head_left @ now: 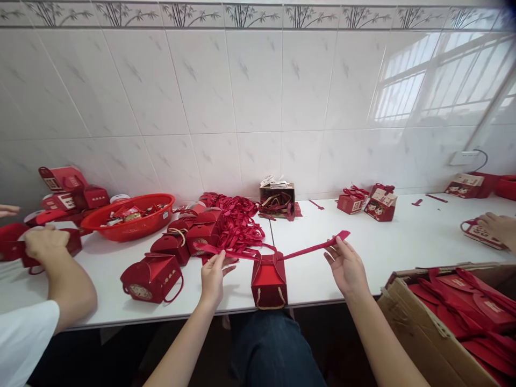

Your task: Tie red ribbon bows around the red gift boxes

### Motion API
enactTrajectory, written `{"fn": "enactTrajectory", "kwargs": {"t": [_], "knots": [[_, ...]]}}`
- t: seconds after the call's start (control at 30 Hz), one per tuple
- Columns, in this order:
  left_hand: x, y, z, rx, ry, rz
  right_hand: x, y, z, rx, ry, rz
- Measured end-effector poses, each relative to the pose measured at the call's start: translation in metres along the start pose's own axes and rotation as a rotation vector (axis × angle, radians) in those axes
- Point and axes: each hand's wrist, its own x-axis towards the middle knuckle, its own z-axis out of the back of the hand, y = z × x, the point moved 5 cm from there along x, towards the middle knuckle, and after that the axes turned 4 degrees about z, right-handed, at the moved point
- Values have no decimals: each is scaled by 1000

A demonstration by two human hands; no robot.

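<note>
A small red gift box [269, 279] with a rope handle stands at the table's front edge, in front of me. One red ribbon [308, 249] runs out from its top to both sides. My left hand [213, 277] pinches the ribbon's left end between thumb and fingers. On the other side, my right hand [345, 264] grips the right end, with the ribbon pulled nearly straight. Beside my left hand sit other closed red gift boxes [151, 277]. Behind them lies a heap of loose red ribbons [242, 220].
An orange-red basin [133, 231] of wrapped sweets stands at left, near a co-worker's hand [47, 244]. A small carton [277, 201] is by the wall. At lower right, a cardboard box [423, 322] holds ribboned red boxes. Another person's hand [497, 228] touches a box at far right.
</note>
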Motion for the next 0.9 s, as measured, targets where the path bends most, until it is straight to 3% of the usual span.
{"fn": "enactTrajectory", "kwargs": {"t": [0.23,0.4,0.5,0.73,0.9], "knots": [[-2,-37,-3,-111,-35,-109,0,5,-3,7,-22,29],[-6,-81,-23,7,-12,-314,-1,17,-26,-108,47,144],[-8,-100,-36,17,-4,-347,-1,22,-44,-182,111,189],[-22,-129,-86,-109,335,-257,-4,36,-95,-62,321,157],[-23,-124,-105,-13,418,-185,-6,48,-121,-142,431,193]]}}
